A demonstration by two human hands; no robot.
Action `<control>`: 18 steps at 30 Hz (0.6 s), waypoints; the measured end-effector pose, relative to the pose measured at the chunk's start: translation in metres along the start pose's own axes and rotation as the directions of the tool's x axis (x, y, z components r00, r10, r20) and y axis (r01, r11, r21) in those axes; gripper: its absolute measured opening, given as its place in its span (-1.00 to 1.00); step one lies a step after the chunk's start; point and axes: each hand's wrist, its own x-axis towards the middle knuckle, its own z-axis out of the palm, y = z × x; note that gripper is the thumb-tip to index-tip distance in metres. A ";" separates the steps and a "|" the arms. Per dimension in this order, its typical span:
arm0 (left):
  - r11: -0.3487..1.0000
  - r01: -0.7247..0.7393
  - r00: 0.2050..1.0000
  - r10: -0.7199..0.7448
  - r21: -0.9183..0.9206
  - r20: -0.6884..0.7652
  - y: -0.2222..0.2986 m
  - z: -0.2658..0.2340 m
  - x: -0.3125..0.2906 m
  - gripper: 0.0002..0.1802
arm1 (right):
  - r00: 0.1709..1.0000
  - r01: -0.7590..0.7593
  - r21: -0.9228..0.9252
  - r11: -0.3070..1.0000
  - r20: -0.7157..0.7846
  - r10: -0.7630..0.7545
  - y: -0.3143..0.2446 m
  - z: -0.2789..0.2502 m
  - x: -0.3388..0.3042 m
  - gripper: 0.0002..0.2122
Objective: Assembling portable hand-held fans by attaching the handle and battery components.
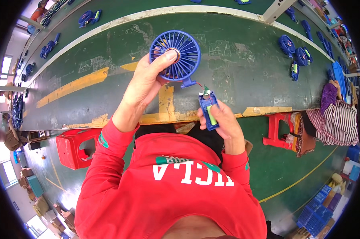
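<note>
A round blue fan head [186, 59] with a slatted grille is held up by my left hand [150, 75], the thumb pressed on its centre hub. My right hand [224, 119] is closed around a blue handle shell [206, 104], its inside facing up with a light green battery [210, 115] in it. At the shell's upper end sits a small green circuit board [206, 91]. Thin red wire runs from the fan head's short neck to this board, so the two parts hang together. Both are above the near edge of the green bench.
The dark green bench [116, 79] has worn yellow tape on it. More blue fan parts [293, 51] lie at the right, others [86, 18] beyond the white rail [148, 15]. Red stools [76, 149] stand along the near side. At the right sits a person in a striped top [339, 119].
</note>
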 end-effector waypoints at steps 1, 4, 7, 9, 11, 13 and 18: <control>1.000 -0.004 0.999 0.004 0.010 0.040 -0.001 0.000 -0.005 -0.56 | 1.000 0.010 0.030 1.000 0.005 -0.010 0.001 -0.002 0.003 -0.53; 0.997 0.049 0.981 -0.058 0.056 0.187 0.001 0.015 -0.028 -0.51 | 0.986 -0.148 0.281 0.948 0.119 0.119 -0.005 -0.002 0.009 -0.55; 0.980 0.095 0.955 -0.139 0.176 0.260 -0.007 0.028 -0.042 -0.49 | 0.966 -0.029 0.146 0.989 -0.250 0.065 -0.002 0.031 0.009 -0.72; 0.975 0.119 0.966 -0.158 0.186 0.206 -0.008 0.031 -0.042 -0.50 | 0.992 -0.066 0.068 0.996 -0.100 0.072 -0.001 0.027 0.007 -0.80; 0.984 0.066 0.991 -0.084 0.165 0.107 -0.014 0.027 -0.035 -0.53 | 0.998 -0.062 -0.013 0.998 0.024 0.062 0.003 0.023 0.004 -0.82; 0.966 -0.019 1.000 0.018 0.256 0.006 -0.019 0.021 -0.027 -0.53 | 0.996 -0.094 -0.045 0.995 -0.015 0.093 0.001 0.029 0.003 -0.80; 0.954 0.011 0.998 0.009 0.300 -0.067 -0.034 0.014 -0.022 -0.50 | 0.991 -0.093 -0.087 0.992 -0.104 0.084 0.000 0.036 -0.001 -0.80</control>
